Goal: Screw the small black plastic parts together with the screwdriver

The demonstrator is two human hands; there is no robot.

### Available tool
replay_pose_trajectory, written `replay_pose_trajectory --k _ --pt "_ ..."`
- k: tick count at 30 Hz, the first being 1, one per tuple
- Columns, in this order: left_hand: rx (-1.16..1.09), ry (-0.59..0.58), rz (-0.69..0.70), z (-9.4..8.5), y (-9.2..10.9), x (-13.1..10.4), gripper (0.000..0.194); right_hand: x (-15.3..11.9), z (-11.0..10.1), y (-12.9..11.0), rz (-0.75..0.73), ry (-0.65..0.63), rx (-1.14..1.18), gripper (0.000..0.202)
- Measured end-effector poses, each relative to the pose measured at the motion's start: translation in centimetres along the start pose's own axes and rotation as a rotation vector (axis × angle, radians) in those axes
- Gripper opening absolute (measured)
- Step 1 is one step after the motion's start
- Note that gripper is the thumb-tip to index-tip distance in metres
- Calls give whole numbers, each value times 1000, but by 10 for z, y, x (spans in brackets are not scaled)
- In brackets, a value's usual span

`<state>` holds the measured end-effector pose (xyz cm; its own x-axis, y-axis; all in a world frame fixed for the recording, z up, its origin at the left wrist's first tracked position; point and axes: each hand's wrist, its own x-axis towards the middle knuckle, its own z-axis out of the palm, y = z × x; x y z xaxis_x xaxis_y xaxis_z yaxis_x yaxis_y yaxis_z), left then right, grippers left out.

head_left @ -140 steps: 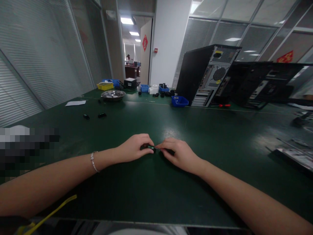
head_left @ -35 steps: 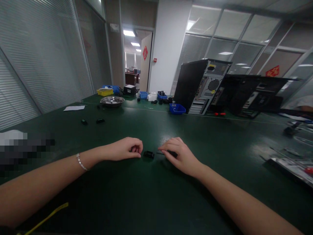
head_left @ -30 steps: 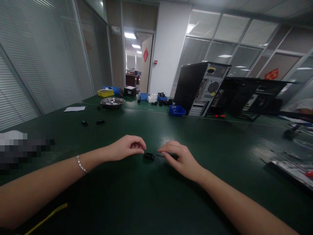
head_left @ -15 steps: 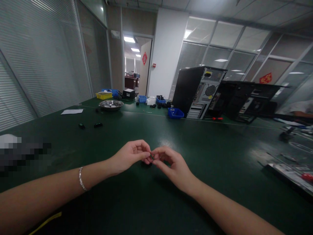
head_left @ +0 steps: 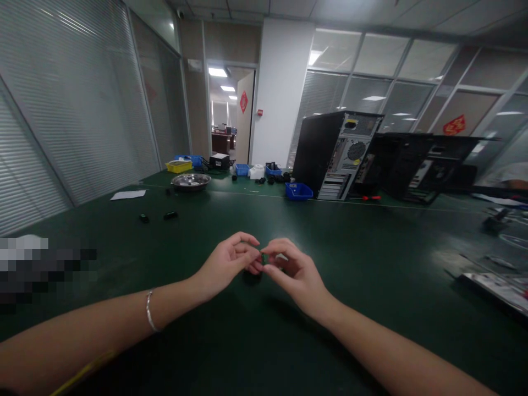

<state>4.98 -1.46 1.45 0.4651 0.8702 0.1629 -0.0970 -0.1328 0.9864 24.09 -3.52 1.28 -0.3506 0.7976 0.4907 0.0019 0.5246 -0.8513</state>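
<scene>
Over the dark green tabletop (head_left: 198,341), both hands meet at the middle of the view. A small green piece (head_left: 264,257), possibly a bit of circuit board, shows between the fingertips. My right hand (head_left: 295,269) pinches it with thumb and forefinger. Thumb and fingers of my left hand (head_left: 233,258) are closed at its other side, a bracelet (head_left: 150,311) round that wrist. The piece is mostly hidden by fingers and too small to identify. To the left lie two small black parts, one (head_left: 143,218) with a green patch, the other (head_left: 170,215) longer.
A metal dish (head_left: 191,182) and white paper (head_left: 127,194) lie at the back left. Farther right are a blue bin (head_left: 298,191), a tall computer case (head_left: 319,154) and red-handled tools (head_left: 371,198). A metal-and-black unit (head_left: 495,294) lies at right. A person's sleeve (head_left: 513,173) shows beyond.
My hands have shifted slightly right in view, and the fingertips have turned so more of the green piece shows. The whole scene has swung a little with the head.
</scene>
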Motion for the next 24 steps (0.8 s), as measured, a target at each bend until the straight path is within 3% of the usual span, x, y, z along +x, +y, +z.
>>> replay_pose_trajectory --k 3,7,13,19,24 --pt "376 88 90 -3 0 -1 26 9 -6 -5 36 26 132 20" --pt "718 -10 86 -1 -10 -3 33 20 -12 -2 46 38 168 22" --pt "734 -93 103 2 -20 -3 14 10 -11 20 85 -44 47 24" --pt "757 -55 78 -7 -18 -8 49 2 -10 17 100 -57 -66 20" --pt "857 -39 80 -8 -19 -9 33 3 -8 17 149 -62 -147 19"
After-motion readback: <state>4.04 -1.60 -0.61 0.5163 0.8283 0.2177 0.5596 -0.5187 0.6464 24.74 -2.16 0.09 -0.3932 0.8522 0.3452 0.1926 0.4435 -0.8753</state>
